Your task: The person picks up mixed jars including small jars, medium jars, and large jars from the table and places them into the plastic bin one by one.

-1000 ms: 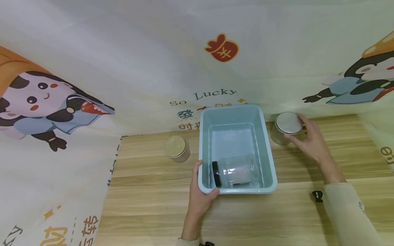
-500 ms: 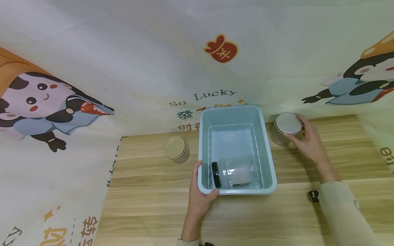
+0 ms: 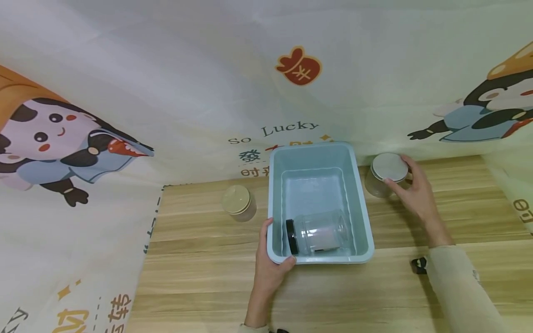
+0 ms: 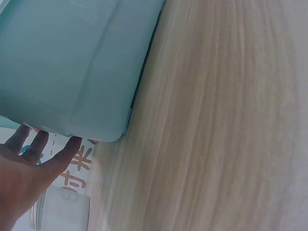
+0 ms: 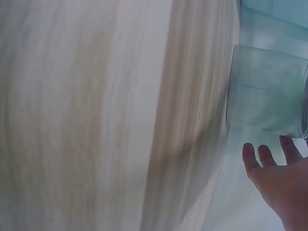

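A light blue plastic basin [image 3: 319, 155] stands in the middle of the table in the head view. My left hand [image 3: 268, 273] grips its near left corner, thumb on the front rim and fingers along the outer left side. Inside, a clear plastic jar [image 3: 318, 232] with a black lid lies on its side, lid to the left. Just right of the basin, a clear jar with a silver lid [image 3: 389, 167] stands upright. My right hand [image 3: 416, 194] holds it near the lid between thumb and fingers; in the right wrist view other fingers [image 5: 250, 156] stay off the jar wall [image 5: 267, 91].
Left of the basin stands another lidded clear jar [image 3: 239, 202], its lid gold-toned. A printed cloth [image 3: 208, 92] hangs behind and beside the wooden table [image 3: 200, 277]. A small black object [image 3: 418, 265] shows beside the right sleeve [image 3: 458, 282].
My right forearm and sleeve have swung slightly left, along with the small black object beside them. The basin, the jars and my left hand look unmoved.
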A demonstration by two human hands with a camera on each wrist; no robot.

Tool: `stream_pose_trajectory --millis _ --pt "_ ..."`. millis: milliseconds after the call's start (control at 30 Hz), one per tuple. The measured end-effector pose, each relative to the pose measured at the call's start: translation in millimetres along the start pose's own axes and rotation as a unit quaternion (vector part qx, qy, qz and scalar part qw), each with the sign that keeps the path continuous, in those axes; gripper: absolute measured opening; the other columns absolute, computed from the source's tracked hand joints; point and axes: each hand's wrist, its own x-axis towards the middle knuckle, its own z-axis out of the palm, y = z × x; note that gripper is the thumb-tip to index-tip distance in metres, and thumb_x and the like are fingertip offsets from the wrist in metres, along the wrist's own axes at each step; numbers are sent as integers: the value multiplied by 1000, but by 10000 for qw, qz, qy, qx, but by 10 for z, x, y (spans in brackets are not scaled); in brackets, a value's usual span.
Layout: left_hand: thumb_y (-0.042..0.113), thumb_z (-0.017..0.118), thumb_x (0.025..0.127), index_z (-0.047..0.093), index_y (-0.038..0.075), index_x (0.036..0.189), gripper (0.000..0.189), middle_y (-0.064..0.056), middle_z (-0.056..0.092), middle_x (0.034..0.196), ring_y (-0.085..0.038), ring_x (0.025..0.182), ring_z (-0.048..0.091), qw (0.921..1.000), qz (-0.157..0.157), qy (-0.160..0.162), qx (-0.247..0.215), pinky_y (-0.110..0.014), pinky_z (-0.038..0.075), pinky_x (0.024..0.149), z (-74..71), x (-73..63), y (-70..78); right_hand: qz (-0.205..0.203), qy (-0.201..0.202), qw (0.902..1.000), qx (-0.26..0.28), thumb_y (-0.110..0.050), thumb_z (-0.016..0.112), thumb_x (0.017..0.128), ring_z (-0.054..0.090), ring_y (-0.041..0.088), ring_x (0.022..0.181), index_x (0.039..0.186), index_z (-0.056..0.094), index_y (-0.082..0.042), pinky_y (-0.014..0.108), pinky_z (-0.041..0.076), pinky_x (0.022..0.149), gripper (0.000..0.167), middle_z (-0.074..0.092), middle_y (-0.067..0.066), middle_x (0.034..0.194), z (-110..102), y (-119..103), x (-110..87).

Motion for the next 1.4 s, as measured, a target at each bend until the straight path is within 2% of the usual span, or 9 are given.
stream_pose_trajectory --millis 100,167,267,367,500,633,933,1167,1400 --pt "23 84 70 28 4 151 101 -27 43 143 -45 116 49 10000 23 -8 3 -39 45 95 2 3 -9 210 4 9994 258 -11 74 88 42 36 131 153 33 -5 22 35 100 77 40 24 149 27 -5 -9" --pt "20 83 69 28 4 151 100 -27 43 143 -45 116 49 10000 38 -9 -13 -40 45 95 3 4 -12 320 18 9986 429 -9 73 89 44 28 130 153 31 -5 24 35 103 76 41 25 148 43 -3 -16" --pt "16 82 68 28 4 151 99 -27 44 143 -46 116 49 10000 37 -15 -39 -40 45 95 6 3 -13 434 101 9965 711 -5 71 89 46 13 123 153 30 -3 21 37 102 76 42 28 145 68 10 -26" --pt "14 82 68 28 5 151 99 -26 44 143 -44 117 49 10000 -5 -18 -48 -39 45 95 9 2 -12 501 211 9943 915 -2 70 88 46 5 118 152 31 -2 16 38 98 75 42 28 144 84 12 -34" --pt "17 83 69 28 5 151 100 -26 44 143 -45 118 48 10000 3 -15 -3 -39 45 95 7 8 -19 517 283 9922 1099 -2 71 88 47 9 119 153 32 -7 15 39 96 76 41 22 144 92 -4 -35" --pt "20 84 69 29 6 152 100 -25 43 144 -46 119 48 10000 5 -5 52 -40 45 96 7 14 -7 565 253 9919 1110 -4 71 89 46 17 124 155 31 -9 16 40 96 77 39 23 147 75 -95 -47" --pt "11 81 67 30 7 151 99 -24 44 144 -44 118 49 9999 -26 22 120 -39 44 96 8 2 20 706 221 9918 1041 -9 71 90 43 24 129 157 29 -15 20 38 102 80 35 22 151 97 -20 -55" --pt "14 81 67 29 5 151 99 -25 44 144 -45 117 49 9999 -20 39 142 -41 45 96 6 2 1 776 194 9886 1278 -2 69 90 43 24 127 157 23 -8 19 37 102 82 32 27 150 93 -170 -61" --pt "15 82 67 30 6 151 99 -25 45 143 -46 116 49 9999 -5 44 135 -41 45 95 4 3 7 854 288 9900 1082 -8 72 89 46 18 117 158 27 -17 16 40 95 83 37 17 147 138 -52 -51"
